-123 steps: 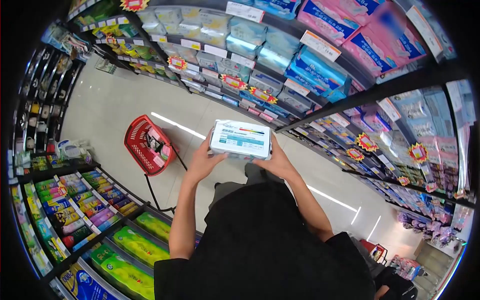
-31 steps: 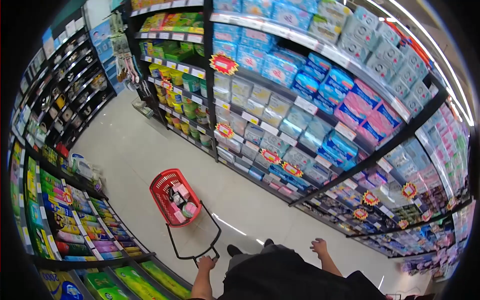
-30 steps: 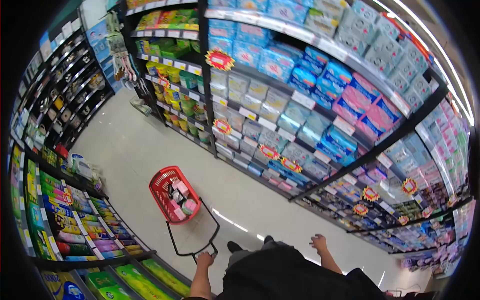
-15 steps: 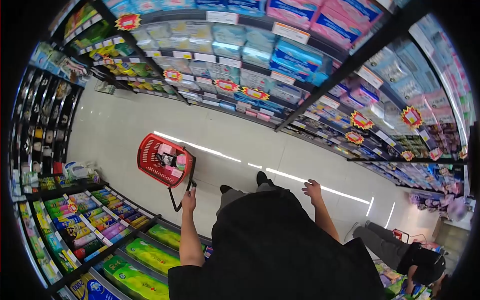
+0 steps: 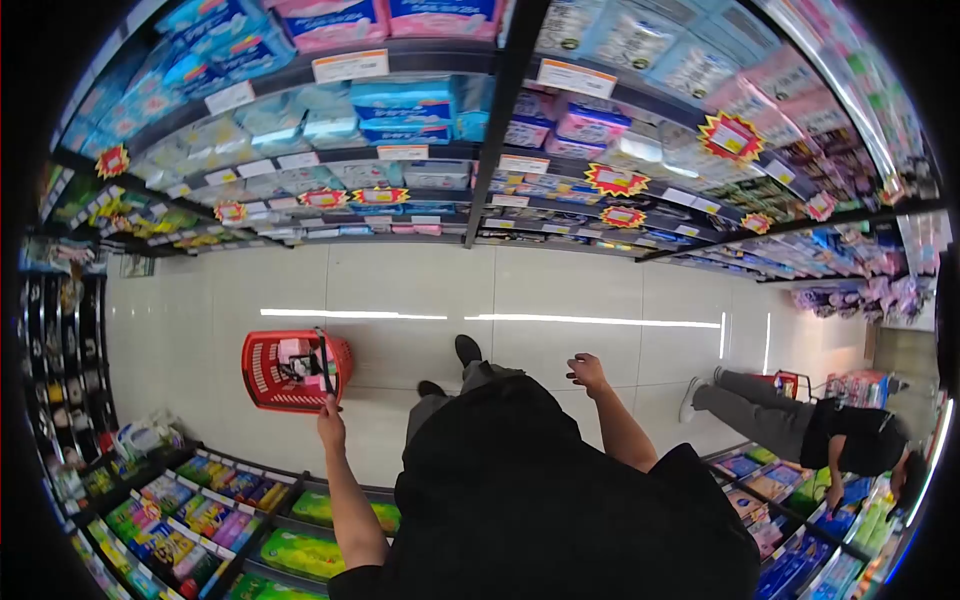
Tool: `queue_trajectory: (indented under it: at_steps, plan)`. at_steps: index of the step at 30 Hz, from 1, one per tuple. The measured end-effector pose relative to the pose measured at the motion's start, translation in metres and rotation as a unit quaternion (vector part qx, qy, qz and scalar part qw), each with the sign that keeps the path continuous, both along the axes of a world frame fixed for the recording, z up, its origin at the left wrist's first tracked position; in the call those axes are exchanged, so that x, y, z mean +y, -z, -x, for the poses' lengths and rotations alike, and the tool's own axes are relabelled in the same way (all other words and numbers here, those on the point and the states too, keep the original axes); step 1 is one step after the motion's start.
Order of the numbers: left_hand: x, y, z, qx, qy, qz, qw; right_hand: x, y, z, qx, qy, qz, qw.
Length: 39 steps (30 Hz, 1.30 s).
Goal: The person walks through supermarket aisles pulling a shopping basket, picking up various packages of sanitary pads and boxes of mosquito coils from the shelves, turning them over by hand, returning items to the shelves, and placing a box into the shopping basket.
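My left hand (image 5: 331,422) is closed round the end of the black handle (image 5: 325,362) of a red shopping basket (image 5: 278,402). The basket stands on the floor to my left, with pink, white and dark items (image 5: 297,360) inside. Out in front of my body on the right, my right hand (image 5: 587,372) hangs above the floor, fingers apart and slightly curled, with nothing in it.
Shelves of blue and pink packs (image 5: 403,108) run along the far side. Low shelves with green packs (image 5: 302,552) lie on the near left. Another person (image 5: 850,440) bends over shelves at the right, near another red basket (image 5: 790,383). Pale floor tiles (image 5: 560,285) lie between.
The view has turned, so the far shelves now run level across the top. The basket appears closer to my left hand, its handle more upright. The other person shows more fully.
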<state>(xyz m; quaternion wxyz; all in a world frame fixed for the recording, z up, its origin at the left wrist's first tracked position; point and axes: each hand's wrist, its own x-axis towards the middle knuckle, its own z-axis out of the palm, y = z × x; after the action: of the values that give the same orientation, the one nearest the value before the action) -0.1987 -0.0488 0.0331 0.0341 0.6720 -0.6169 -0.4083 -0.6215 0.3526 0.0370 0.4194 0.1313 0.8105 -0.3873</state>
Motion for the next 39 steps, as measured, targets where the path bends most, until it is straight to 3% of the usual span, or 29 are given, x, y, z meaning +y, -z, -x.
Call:
queue_trajectory:
  at_steps: [1,6,12,15,19,21,23,25,27,29,30,32,33,35,38,39]
  plan:
    - [0.014,-0.025,0.018,0.039,-0.017,-0.039,0.998,-0.001,-0.001,-0.001,0.001,0.009,0.004,1.0]
    - [0.055,-0.016,0.016,0.076,0.032,-0.067,0.994,-0.003,-0.003,-0.024,0.002,-0.019,0.006,1.0]
    - [0.104,0.034,0.002,0.03,0.091,-0.207,0.974,0.031,-0.006,-0.064,0.073,-0.092,-0.016,0.993]
    - [0.132,0.059,0.005,0.08,0.108,-0.192,0.972,0.051,-0.029,-0.07,0.088,-0.085,-0.023,0.992]
    - [0.148,0.075,0.014,0.092,0.12,-0.204,0.967,0.074,-0.042,-0.068,0.072,-0.021,-0.034,0.997]
    - [0.148,0.084,0.007,0.098,0.127,-0.266,0.951,0.072,-0.049,-0.058,0.039,0.089,0.043,0.994]
    - [0.14,0.028,0.03,0.022,0.094,-0.363,0.927,0.058,-0.059,-0.039,0.044,0.094,0.053,0.993]
    - [0.128,0.031,0.046,0.014,0.072,-0.36,0.93,0.04,-0.068,-0.01,0.095,0.086,0.086,0.988]
    - [0.104,0.052,0.069,0.079,0.203,-0.186,0.958,0.018,-0.083,0.029,0.134,0.078,0.131,0.979]
    - [0.093,-0.007,0.155,0.169,0.246,-0.011,0.954,-0.007,-0.092,0.078,0.193,0.057,0.211,0.957]
    - [0.08,-0.051,0.208,0.138,0.298,-0.038,0.944,-0.024,-0.108,0.101,0.23,0.023,0.228,0.946]
    - [0.092,-0.147,0.314,0.264,0.304,-0.003,0.915,-0.062,-0.158,0.143,0.308,-0.045,0.249,0.917]
    - [0.094,-0.168,0.358,0.338,0.307,-0.03,0.889,-0.08,-0.181,0.161,0.349,-0.076,0.253,0.899]
    - [0.096,-0.2,0.444,0.392,0.322,0.028,0.861,-0.117,-0.201,0.196,0.334,-0.026,0.377,0.864]
    - [0.09,-0.226,0.549,0.434,0.244,0.121,0.858,-0.167,-0.223,0.244,0.415,-0.059,0.352,0.837]
    - [0.089,-0.235,0.573,0.449,0.2,0.139,0.86,-0.177,-0.24,0.251,0.387,-0.052,0.367,0.844]
